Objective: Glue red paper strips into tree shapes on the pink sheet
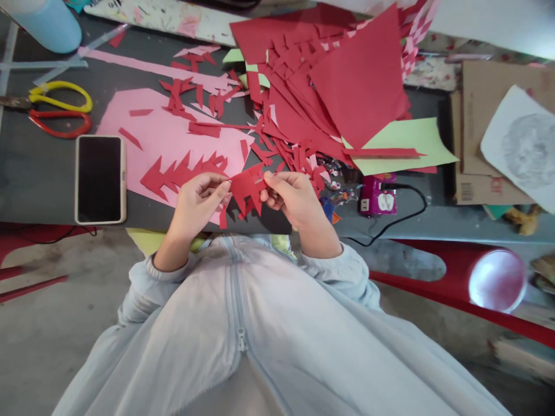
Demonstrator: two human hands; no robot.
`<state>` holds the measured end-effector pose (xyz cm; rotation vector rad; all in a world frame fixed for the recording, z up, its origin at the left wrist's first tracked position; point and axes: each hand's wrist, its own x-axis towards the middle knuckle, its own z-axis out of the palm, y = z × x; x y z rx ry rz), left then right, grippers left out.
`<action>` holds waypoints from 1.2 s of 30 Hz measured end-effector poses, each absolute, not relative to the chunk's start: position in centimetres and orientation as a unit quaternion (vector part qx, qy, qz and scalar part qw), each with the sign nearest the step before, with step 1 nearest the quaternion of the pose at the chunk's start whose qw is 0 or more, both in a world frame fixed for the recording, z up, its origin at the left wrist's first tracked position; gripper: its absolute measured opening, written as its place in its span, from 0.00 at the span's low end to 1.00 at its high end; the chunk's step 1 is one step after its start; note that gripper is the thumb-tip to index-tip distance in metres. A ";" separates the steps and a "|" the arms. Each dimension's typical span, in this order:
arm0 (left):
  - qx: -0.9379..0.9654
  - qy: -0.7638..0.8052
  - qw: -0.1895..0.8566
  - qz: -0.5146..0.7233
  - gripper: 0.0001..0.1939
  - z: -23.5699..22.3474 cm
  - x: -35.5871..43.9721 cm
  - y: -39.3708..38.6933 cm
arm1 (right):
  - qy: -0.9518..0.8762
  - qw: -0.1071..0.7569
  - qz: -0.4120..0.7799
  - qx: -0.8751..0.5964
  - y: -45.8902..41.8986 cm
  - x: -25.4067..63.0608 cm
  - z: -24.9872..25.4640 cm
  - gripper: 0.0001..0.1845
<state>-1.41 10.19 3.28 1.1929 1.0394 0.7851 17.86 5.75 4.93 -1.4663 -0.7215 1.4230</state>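
Between my two hands is a piece of red paper [245, 188] with cut slots and jagged points along its lower edge. My left hand [200, 199] pinches its left end between thumb and fingers. At the right end, my right hand [291, 195] grips the paper the same way. Just beyond my left hand, a red zigzag paper cutout [173, 173] lies on a pink paper sheet [117, 112]. Small red scraps [299, 159] are scattered past my right hand, beside a heap of red paper sheets [359, 86].
On the dark table, a phone [100, 180] and yellow-and-red-handled scissors [60, 110] lie at left, near a blue bottle [50, 26]. To the right are a purple box [378, 196] with a black cable [418, 211], a green sheet [403, 138] and cardboard [481, 127].
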 end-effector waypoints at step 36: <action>0.517 0.451 0.688 0.238 0.23 4.0 -0.8 9.8 | -0.285 0.507 0.557 -0.593 5.5 17.5 4.2 0.25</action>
